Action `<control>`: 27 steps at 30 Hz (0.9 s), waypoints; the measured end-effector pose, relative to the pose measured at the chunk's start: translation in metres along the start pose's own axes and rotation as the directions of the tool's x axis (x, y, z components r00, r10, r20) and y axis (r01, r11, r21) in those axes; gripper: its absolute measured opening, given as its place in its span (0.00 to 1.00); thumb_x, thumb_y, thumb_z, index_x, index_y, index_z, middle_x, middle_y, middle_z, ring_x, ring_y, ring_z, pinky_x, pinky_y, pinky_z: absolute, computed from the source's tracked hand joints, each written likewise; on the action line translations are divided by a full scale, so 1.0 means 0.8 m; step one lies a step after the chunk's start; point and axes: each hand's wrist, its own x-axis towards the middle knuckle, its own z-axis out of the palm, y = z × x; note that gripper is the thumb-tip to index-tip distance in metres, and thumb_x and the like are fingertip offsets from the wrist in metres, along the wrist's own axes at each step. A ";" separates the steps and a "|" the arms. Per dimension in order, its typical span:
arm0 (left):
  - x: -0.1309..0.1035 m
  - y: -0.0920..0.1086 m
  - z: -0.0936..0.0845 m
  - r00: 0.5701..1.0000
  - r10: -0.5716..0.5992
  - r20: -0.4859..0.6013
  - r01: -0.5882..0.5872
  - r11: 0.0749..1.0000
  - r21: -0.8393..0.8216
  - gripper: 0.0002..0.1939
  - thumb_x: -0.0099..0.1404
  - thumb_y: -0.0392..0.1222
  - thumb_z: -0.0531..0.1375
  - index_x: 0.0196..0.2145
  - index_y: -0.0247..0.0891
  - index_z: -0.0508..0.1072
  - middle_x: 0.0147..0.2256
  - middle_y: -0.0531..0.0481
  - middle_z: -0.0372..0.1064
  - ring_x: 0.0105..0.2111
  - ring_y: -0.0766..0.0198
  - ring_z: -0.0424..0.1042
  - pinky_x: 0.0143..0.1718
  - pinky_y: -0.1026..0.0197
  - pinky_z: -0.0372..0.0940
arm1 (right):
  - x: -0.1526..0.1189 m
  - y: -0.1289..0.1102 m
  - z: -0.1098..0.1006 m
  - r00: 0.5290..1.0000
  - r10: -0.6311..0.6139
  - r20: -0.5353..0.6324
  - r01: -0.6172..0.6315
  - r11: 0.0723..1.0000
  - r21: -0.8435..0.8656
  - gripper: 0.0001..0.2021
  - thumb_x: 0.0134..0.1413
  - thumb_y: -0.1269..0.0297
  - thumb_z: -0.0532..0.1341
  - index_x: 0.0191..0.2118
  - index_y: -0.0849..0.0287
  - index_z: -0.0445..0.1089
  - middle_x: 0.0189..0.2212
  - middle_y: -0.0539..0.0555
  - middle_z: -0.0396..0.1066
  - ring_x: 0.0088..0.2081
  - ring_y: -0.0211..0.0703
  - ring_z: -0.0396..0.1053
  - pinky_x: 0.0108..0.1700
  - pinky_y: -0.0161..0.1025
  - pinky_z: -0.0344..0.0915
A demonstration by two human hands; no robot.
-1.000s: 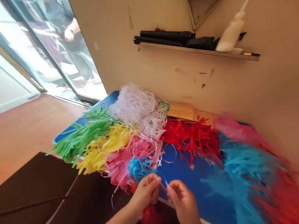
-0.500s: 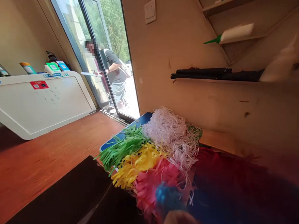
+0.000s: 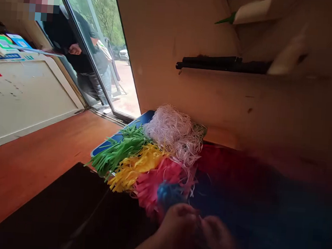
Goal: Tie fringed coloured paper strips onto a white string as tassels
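Counter [image 3: 28, 99], white and panel-fronted, fills the far left edge, with green and blue cards [image 3: 9, 40] bearing square codes on top. Next, a person [image 3: 66, 49] in a dark top leans at the glass door [image 3: 94, 64], one hand [image 3: 75, 49] showing. Orange-brown floor [image 3: 65, 144] runs below, and a dark brown panel [image 3: 55, 204] covers the lower left. A car [image 3: 123, 54] shows outside, farther right. On the blue-topped worktop [image 3: 100, 149] lie bundles of cut strips: green strips [image 3: 115, 153] at the left end, yellow strips [image 3: 137, 166] overlapping them, pink strips [image 3: 156, 179] touching the yellow, and a heap of thin white strands [image 3: 171, 130] behind. At the pink bundle's near right side is a small blue bundle [image 3: 168, 195], directly beyond the left hand [image 3: 176, 220]. That hand is curled, its fingers bent toward the right hand [image 3: 220, 236], which is close by and blurred. Dimness hides both grips, so what either clamps cannot be told. Red strips [image 3: 214, 158] sit in shadow behind them. Black cases [image 3: 212, 63] lie along the wall [image 3: 160, 44], followed by a green-tipped bottle [image 3: 252, 12] above and a pale bottle [image 3: 286, 57] rightmost.
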 end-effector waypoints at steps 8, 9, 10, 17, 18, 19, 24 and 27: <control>0.003 0.012 0.004 0.999 -0.043 -0.007 0.043 0.998 0.042 0.21 0.39 0.42 0.76 0.29 0.34 0.73 0.24 0.53 0.74 0.22 0.70 0.72 0.25 0.69 0.65 | 0.007 -0.021 -0.005 0.989 -0.136 0.061 0.140 0.987 -0.078 0.15 0.50 0.50 0.62 0.25 0.57 0.69 0.20 0.51 0.71 0.22 0.41 0.67 0.26 0.34 0.64; 0.003 0.011 0.004 0.999 -0.040 -0.010 0.041 0.998 0.052 0.21 0.39 0.43 0.76 0.28 0.34 0.73 0.24 0.53 0.74 0.22 0.70 0.71 0.25 0.69 0.65 | 0.008 -0.020 -0.005 0.988 -0.144 0.051 0.148 0.985 -0.088 0.14 0.50 0.52 0.62 0.25 0.58 0.68 0.19 0.51 0.70 0.22 0.40 0.66 0.25 0.34 0.63; 0.002 0.012 0.005 0.999 -0.037 -0.010 0.038 0.998 0.058 0.22 0.38 0.43 0.76 0.28 0.34 0.73 0.24 0.53 0.74 0.22 0.70 0.72 0.24 0.69 0.65 | 0.008 -0.019 -0.005 0.987 -0.152 0.045 0.155 0.983 -0.096 0.14 0.51 0.53 0.62 0.24 0.58 0.68 0.19 0.50 0.70 0.22 0.40 0.66 0.25 0.34 0.62; 0.002 0.010 0.003 0.999 -0.033 0.003 0.032 0.996 0.088 0.21 0.40 0.43 0.76 0.30 0.35 0.74 0.25 0.52 0.74 0.22 0.70 0.72 0.25 0.69 0.66 | 0.009 -0.016 -0.006 0.986 -0.158 0.048 0.162 0.984 -0.077 0.10 0.52 0.58 0.61 0.26 0.58 0.68 0.21 0.50 0.71 0.23 0.40 0.67 0.26 0.34 0.63; 0.002 0.009 0.002 1.000 -0.029 0.008 0.028 0.994 0.101 0.21 0.41 0.43 0.76 0.30 0.35 0.74 0.25 0.52 0.74 0.23 0.70 0.71 0.25 0.69 0.66 | 0.010 -0.015 -0.007 0.986 -0.159 0.052 0.163 0.983 -0.083 0.10 0.52 0.58 0.61 0.26 0.58 0.67 0.21 0.50 0.71 0.23 0.40 0.67 0.26 0.34 0.63; 0.002 0.008 0.001 1.000 -0.022 0.014 0.020 0.992 0.122 0.20 0.42 0.44 0.75 0.30 0.35 0.74 0.25 0.52 0.74 0.23 0.70 0.71 0.25 0.69 0.65 | 0.010 -0.014 -0.007 0.985 -0.160 0.063 0.165 0.982 -0.094 0.10 0.53 0.58 0.60 0.26 0.58 0.67 0.21 0.50 0.71 0.23 0.39 0.67 0.26 0.34 0.62; 0.002 0.007 -0.005 0.992 0.100 0.074 -0.120 0.921 0.372 0.15 0.48 0.47 0.72 0.30 0.35 0.76 0.25 0.51 0.73 0.25 0.66 0.71 0.28 0.66 0.65 | 0.009 -0.001 -0.014 0.967 -0.193 0.167 0.209 0.974 -0.082 0.08 0.58 0.62 0.56 0.42 0.58 0.67 0.30 0.50 0.71 0.31 0.41 0.70 0.34 0.35 0.66; 0.001 0.008 -0.008 0.968 0.204 0.143 -0.249 0.783 0.570 0.10 0.53 0.46 0.68 0.30 0.36 0.77 0.27 0.50 0.74 0.27 0.64 0.71 0.30 0.64 0.65 | 0.009 0.002 -0.019 0.950 -0.164 0.267 0.198 0.975 -0.104 0.12 0.59 0.66 0.53 0.48 0.56 0.64 0.35 0.51 0.70 0.37 0.42 0.70 0.39 0.37 0.66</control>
